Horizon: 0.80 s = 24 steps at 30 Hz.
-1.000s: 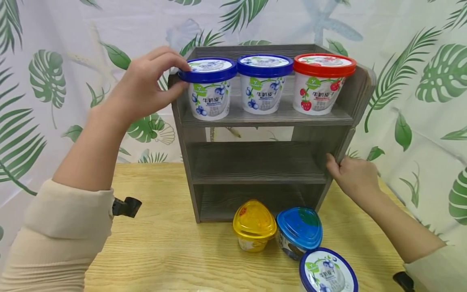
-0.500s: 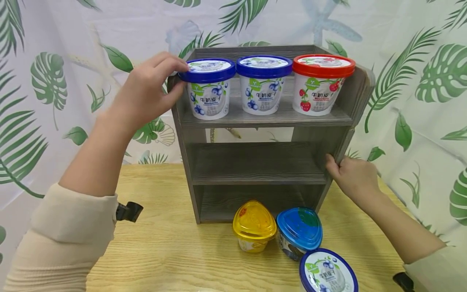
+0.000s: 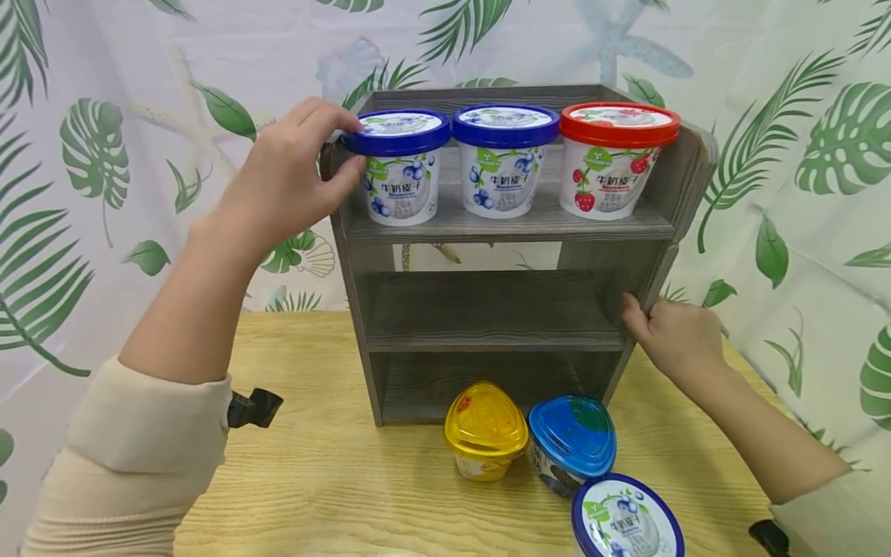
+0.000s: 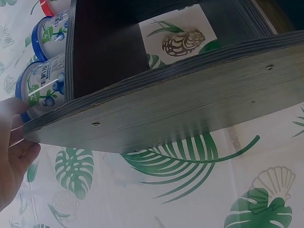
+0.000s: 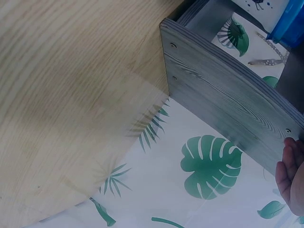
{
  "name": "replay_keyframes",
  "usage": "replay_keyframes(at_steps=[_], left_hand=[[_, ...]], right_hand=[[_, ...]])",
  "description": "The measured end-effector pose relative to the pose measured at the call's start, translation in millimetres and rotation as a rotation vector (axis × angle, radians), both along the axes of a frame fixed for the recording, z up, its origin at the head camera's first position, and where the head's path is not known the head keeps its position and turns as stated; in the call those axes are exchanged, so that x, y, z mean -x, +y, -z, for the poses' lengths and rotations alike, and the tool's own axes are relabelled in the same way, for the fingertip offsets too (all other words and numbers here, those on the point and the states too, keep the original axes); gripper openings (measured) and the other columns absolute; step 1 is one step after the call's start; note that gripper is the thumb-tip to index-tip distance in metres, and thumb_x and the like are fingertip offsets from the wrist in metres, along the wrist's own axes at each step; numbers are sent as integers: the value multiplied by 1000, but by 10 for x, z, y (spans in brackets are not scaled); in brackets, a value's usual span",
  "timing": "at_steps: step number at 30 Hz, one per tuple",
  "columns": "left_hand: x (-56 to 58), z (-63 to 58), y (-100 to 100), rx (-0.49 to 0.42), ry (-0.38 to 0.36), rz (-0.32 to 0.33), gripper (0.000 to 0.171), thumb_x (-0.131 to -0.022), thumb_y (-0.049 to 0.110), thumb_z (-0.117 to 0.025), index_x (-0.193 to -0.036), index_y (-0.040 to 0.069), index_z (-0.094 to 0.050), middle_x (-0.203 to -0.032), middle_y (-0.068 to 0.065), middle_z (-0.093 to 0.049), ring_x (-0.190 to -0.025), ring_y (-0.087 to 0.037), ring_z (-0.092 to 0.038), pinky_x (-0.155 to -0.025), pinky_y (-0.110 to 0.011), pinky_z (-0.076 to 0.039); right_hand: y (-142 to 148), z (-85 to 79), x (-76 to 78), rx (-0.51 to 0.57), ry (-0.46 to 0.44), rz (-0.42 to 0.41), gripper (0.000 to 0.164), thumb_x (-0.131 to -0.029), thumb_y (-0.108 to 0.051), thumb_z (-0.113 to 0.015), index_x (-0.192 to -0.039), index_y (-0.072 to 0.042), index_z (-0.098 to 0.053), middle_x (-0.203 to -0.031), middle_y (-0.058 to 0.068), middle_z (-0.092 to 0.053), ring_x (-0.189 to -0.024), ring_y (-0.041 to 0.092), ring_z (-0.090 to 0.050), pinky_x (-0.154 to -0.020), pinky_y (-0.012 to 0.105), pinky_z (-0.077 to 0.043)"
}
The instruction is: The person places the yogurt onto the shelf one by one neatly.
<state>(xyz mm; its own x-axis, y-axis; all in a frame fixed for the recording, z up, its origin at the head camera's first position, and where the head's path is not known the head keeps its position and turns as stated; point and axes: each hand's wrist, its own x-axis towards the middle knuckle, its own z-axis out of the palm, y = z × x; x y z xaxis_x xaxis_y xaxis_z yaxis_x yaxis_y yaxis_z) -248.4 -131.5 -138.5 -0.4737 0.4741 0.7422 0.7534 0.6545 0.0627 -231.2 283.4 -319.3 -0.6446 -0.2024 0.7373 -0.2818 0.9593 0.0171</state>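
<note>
A gray wood shelf (image 5: 218, 78) slants across the upper right, with three little screws (image 5: 173, 45) on its side. At the right edge, lower down, the right hand (image 5: 291, 176) has its fingers against that side. In the top right corner is a white cup (image 5: 260, 10) with a blue lid (image 5: 290, 24), partly cut off. A tan table (image 5: 71, 90) fills the left. White cloth (image 5: 161, 199) with green leaves covers the bottom.

"牛奶皮子" on three blue-lidded tubs (image 3: 404, 189) (image 3: 499, 179) (image 3: 628, 520) and red-lidded tub (image 3: 612, 182); smallest print blurred.
</note>
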Motion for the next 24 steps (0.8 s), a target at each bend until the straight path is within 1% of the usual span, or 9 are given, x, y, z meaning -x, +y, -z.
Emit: replay_keyframes(at_steps=[3,6,10,15,18,21,24], left_hand=[[-10,-5,0,-9,-37,-13,29,-90,9,-61,-115,-4,-56,-114,-17,-58,-102,-29,-54,-94,-40,-45],[-8,3,-10,-19,-25,-13,32,-91,10,-61,-119,-5,-54,-118,-18,-57,-109,-29,-53,-99,-39,-43],[-16,16,-20,-29,32,2,32,-90,9,-61,-118,-7,-55,-118,-18,-57,-114,-28,-52,-103,-35,-40],[-41,32,-14,-35,78,10,31,-90,10,-61,-116,-6,-57,-116,-18,-60,-115,-31,-52,-105,-36,-38],[-45,47,-4,-31,126,29,31,-91,10,-61,-117,-6,-58,-115,-19,-62,-112,-32,-53,-102,-37,-40],[-50,62,6,-43,172,73,31,-90,9,-62,-117,-6,-60,-112,-19,-64,-106,-31,-55,-97,-38,-43],[-74,66,20,-56,230,103,30,-90,10,-61,-115,-6,-60,-109,-20,-64,-103,-32,-56,-95,-37,-44]], right_hand=[[-3,-3,-2,0,2,-1,70,-96,-57,-9,-45,-11,-27,-40,1,-22,-35,16,-19,-35,26,-11],[-4,-6,-1,6,1,0,70,-96,-56,-10,-45,-11,-27,-40,1,-22,-35,16,-19,-35,26,-12],[-4,-7,0,10,3,2,72,-95,-58,-8,-44,-11,-27,-39,1,-22,-35,16,-19,-35,26,-11],[-5,-17,1,11,15,1,73,-95,-59,-7,-44,-11,-27,-40,0,-21,-35,16,-19,-35,26,-12],[-5,-17,1,11,19,1,73,-95,-59,-7,-43,-11,-27,-41,-1,-21,-35,16,-19,-35,27,-12],[-6,-12,1,10,18,2,73,-95,-58,-7,-43,-11,-28,-40,0,-21,-35,16,-19,-35,27,-12],[-10,-8,1,10,16,3,73,-95,-59,-7,-43,-11,-28,-39,1,-22,-35,16,-19,-35,26,-12]])
